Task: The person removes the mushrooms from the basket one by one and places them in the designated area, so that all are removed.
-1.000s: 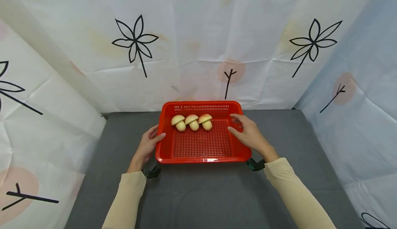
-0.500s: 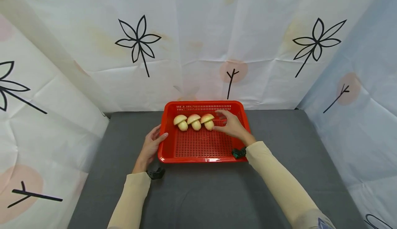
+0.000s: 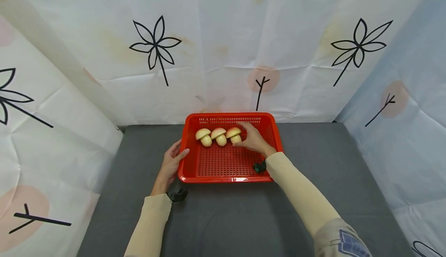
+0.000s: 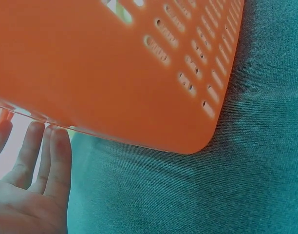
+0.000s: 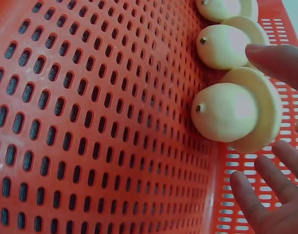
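Note:
Three yellow toy mushrooms with reddish-topped caps lie in a row in a red plastic basket [image 3: 205, 180]: the left mushroom [image 3: 205, 140], the middle mushroom [image 3: 221, 139] and the right mushroom [image 3: 235, 138]. My left hand [image 3: 169, 167] holds the basket's left side, thumb over the rim and fingers outside against the wall. In the left wrist view, the fingers of that hand [image 4: 32, 195] reach the edge of the basket [image 4: 90, 73]. My right hand [image 3: 254, 139] is spread around the right mushroom [image 5: 224, 112]; in the right wrist view, thumb and fingers appear apart from it.
The basket stands on a dark grey cloth-covered table [image 3: 223, 218], near its back edge. A white patterned curtain [image 3: 223, 55] hangs behind and along both sides. Black wrist cameras sit at each wrist, the left camera [image 3: 177, 195] and the right camera [image 3: 259, 167].
My right hand has moved left from the basket's right side to the right mushroom. My left hand keeps its place on the basket, and the mushrooms stay where they were.

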`<state>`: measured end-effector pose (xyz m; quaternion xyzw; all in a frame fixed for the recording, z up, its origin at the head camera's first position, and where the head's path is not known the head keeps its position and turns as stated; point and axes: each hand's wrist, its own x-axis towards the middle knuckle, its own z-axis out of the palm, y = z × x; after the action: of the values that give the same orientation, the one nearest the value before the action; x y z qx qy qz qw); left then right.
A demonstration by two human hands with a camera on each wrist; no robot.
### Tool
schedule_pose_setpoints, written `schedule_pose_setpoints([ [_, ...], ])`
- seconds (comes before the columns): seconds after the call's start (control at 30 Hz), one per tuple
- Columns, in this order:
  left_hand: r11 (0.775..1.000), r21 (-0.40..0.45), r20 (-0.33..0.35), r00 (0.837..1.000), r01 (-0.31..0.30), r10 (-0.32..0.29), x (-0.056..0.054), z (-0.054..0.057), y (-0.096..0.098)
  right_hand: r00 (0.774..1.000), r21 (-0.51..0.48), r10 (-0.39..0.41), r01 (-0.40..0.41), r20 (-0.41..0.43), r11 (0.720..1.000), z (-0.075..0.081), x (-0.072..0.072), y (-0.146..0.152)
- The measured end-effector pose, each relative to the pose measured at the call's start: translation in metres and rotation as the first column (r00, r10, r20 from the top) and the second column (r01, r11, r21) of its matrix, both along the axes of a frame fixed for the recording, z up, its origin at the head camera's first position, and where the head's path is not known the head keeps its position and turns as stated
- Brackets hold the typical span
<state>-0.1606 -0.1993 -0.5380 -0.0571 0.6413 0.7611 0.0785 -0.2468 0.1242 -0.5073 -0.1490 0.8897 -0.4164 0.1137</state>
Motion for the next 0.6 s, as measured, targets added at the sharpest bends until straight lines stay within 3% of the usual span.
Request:
schedule_pose_setpoints([
  [0.37, 1.0, 0.01, -0.04, 0.999, -0.019, 0.019, 0.002, -0.001, 0.002, 0.999, 0.025, 0.045, -0.045, -0.015, 0.999, -0.015, -0.008, -0.006],
  [0.6, 1.0, 0.013, -0.037, 0.999, -0.026, 0.027, 0.002, -0.002, 0.003, 0.998, 0.112, 0.055, -0.055, 0.0, 0.992, -0.019, -0.008, -0.004],
])
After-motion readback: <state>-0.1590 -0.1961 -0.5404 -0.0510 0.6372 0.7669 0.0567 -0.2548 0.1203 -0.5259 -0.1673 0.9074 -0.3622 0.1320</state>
